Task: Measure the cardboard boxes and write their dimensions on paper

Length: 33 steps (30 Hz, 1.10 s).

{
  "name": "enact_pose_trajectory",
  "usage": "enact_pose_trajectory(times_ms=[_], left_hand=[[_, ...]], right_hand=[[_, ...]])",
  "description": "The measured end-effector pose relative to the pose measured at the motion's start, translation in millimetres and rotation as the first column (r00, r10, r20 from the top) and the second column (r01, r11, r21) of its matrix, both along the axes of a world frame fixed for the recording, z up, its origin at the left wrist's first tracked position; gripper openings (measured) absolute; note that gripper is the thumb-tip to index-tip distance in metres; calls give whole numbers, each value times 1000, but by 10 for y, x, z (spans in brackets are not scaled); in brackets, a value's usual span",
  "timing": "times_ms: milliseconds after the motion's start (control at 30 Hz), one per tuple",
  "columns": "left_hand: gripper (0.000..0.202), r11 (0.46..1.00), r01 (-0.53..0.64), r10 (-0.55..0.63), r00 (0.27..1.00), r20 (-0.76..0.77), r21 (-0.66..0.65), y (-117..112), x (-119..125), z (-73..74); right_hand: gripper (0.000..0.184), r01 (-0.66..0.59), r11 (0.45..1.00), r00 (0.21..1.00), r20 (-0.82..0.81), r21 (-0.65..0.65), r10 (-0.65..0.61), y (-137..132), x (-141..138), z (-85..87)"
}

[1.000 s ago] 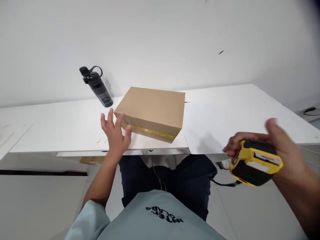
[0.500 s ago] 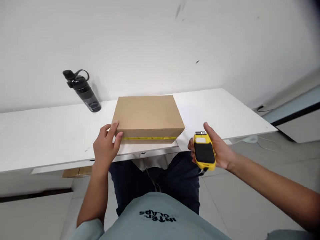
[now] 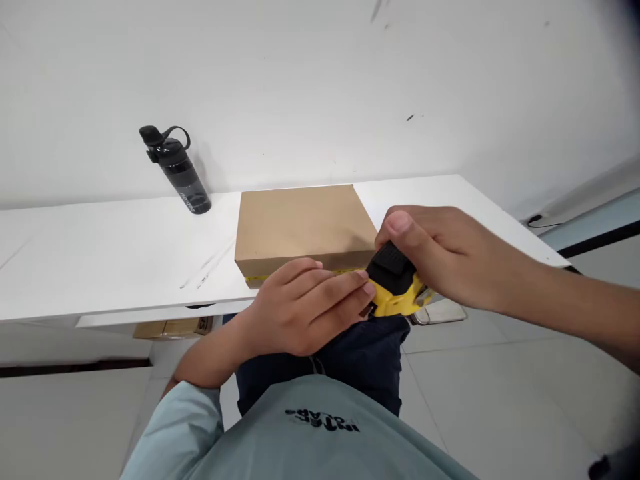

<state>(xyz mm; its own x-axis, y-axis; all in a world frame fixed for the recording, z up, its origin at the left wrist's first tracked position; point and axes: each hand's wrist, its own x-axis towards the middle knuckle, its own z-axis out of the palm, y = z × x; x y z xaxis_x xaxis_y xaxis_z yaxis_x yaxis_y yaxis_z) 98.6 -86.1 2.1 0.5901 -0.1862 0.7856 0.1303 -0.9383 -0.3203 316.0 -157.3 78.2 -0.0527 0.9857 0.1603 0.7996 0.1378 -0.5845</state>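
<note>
A yellow and black tape measure (image 3: 393, 280) is gripped by my right hand (image 3: 440, 250), with the thumb over its top. My left hand (image 3: 310, 307) reaches across from the left, fingers pressed together against the near-left end of the tape measure. What those fingertips pinch is partly hidden. Just behind both hands, a closed brown cardboard box (image 3: 300, 220) lies flat on the white table (image 3: 100, 260). A yellow strip (image 3: 256, 278) runs along its front side, mostly covered by my left hand.
A dark water bottle (image 3: 183, 175) with a loop handle stands near the wall, left of the box. Below the table are a cardboard carton (image 3: 173, 327) on the left and a pale flat object (image 3: 443, 311) on the right.
My left hand has left the box's front-left corner and moved right to the tape measure. My right hand has lifted and turned the tape measure, bringing it near the box's front-right corner.
</note>
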Motion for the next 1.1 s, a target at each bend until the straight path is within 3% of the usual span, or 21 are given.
enact_pose_trajectory(times_ms=[100, 167, 233, 333, 400, 433, 500, 567, 633, 700, 867, 1100], left_hand=[[12, 991, -70, 62, 996, 67, 113, -22, -54, -40], [19, 985, -131, 124, 990, 71, 112, 42, -164, -95], [30, 978, -208, 204, 973, 106, 24, 192, -342, -161], [42, 950, -287, 312, 901, 301, -125, 449, -629, -234], [46, 933, -309, 356, 863, 358, -182, 519, -700, -242], [48, 933, -307, 354, 878, 323, -189, 508, -675, -237], [51, 957, -259, 279, 947, 159, -131, 415, -522, -223], [41, 988, -153, 153, 988, 34, 11, 286, -309, -216], [23, 993, -74, 70, 996, 49, 88, 188, -139, -225], [16, 998, -28, 22, 995, 101, 57, 150, -62, -248], [32, 986, 134, -131, 991, 28, -95, 199, -68, -302], [16, 986, 102, -119, 984, 130, 134, 194, -69, -202]], right_hand=[[83, -12, 998, 999, 50, 63, 9, 44, -60, 47], [83, -17, 996, 998, 68, 92, 11, 80, -55, 37], [85, -16, 989, 993, 116, 144, 0, 120, -13, 11], [85, 46, 979, 979, 185, 197, -83, 207, 105, -38], [84, 111, 977, 972, 186, 180, -145, 283, 168, -67], [83, 127, 978, 970, 183, 163, -157, 320, 178, -79], [83, 118, 984, 973, 181, 133, -141, 378, 144, -96], [84, 63, 992, 979, 188, 107, -83, 401, 58, -107], [86, -4, 996, 983, 183, 85, -11, 387, -28, -115], [86, -53, 996, 987, 155, 76, 41, 346, -67, -121], [84, -81, 996, 992, 99, 37, 77, 191, 26, -138], [81, -66, 986, 992, 114, 150, 49, 65, 76, -214]])
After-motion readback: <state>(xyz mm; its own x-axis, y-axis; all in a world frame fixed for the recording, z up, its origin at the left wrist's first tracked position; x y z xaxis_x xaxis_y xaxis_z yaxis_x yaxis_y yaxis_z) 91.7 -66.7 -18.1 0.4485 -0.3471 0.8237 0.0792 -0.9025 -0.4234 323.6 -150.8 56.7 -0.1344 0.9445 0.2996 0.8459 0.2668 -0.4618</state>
